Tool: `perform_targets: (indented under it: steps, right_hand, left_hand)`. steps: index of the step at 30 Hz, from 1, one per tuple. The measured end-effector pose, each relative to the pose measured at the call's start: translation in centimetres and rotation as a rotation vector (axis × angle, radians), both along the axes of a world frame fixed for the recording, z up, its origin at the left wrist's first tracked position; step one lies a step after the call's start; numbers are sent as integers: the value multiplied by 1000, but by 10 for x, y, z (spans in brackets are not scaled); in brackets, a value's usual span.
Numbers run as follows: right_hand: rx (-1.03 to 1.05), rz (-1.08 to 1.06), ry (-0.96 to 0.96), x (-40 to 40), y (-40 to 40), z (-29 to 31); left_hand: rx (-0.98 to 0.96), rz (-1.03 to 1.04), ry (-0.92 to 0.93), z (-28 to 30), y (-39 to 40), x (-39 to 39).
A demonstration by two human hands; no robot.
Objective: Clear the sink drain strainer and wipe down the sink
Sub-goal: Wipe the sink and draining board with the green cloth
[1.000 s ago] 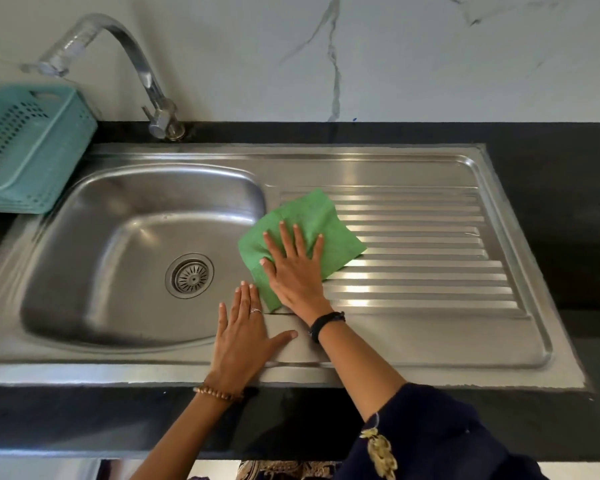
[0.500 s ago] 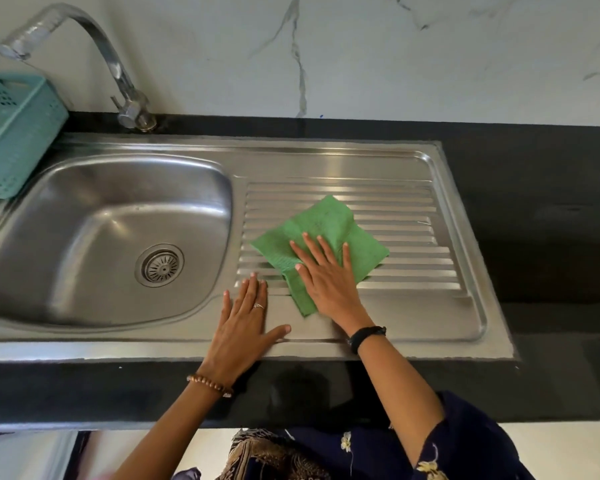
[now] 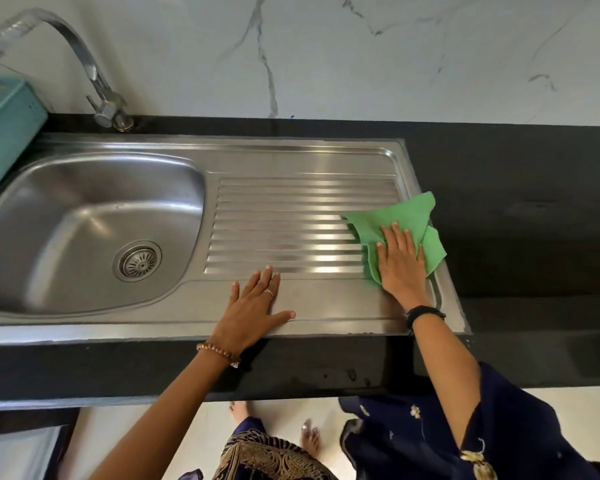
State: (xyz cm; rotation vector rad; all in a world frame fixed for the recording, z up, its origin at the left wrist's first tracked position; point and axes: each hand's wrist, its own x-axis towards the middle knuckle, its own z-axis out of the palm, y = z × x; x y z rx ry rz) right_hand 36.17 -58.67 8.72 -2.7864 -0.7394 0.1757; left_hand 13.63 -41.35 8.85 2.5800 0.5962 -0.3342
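right hand (image 3: 400, 263) is flat, fingers straight and together, palm pressing the green cloth (image 3: 404, 225) against the far right end of the ridged drainboard (image 3: 284, 225); that grip is released, nothing curled, just pressing down. the forearm reaches in from the lower right, a black band at the wrist. left hand (image 3: 253, 311) lies flat too, fingers spread, thumb out to the right, resting on the smooth front lip of the steel sink (image 3: 291, 157) just below the ridges, grip released, a ring on one finger and a bead bracelet at the wrist. the cloth is rumpled and folded over itself, its right edge hanging past the sink rim onto the black bench (image 3: 516, 202). the drain strainer (image 3: 137, 260) sits in the basin floor, well left of both hands, slots looking clear. curved tap (image 3: 84, 64) at the back left, teal basket (image 3: 6, 129) beside it.
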Motion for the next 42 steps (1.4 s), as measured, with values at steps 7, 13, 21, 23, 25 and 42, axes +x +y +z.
perform_targets:
  steps: [7,13,21,23,25,42]
  right_hand:
    - [-5,-153,59,-31,-12,1]
    - [-72,-134,128,-56,11,4]
    - [-49,117,92,-110,106,-5]
    - [-34,188,84,-125,131,-8]
    - [-29,272,74,-141,156,-9]
    - [-98,720,-2,-156,149,-14]
  left_hand:
    - [39,5,-21,8,0,-2]
    - [68,133,-85,8,16,-34]
    - [14,251,-49,9,54,-61]
    - [25,262,-38,8,60,-65]
    - [41,268,-22,6,64,-68]
    - [219,84,20,11,49,-84]
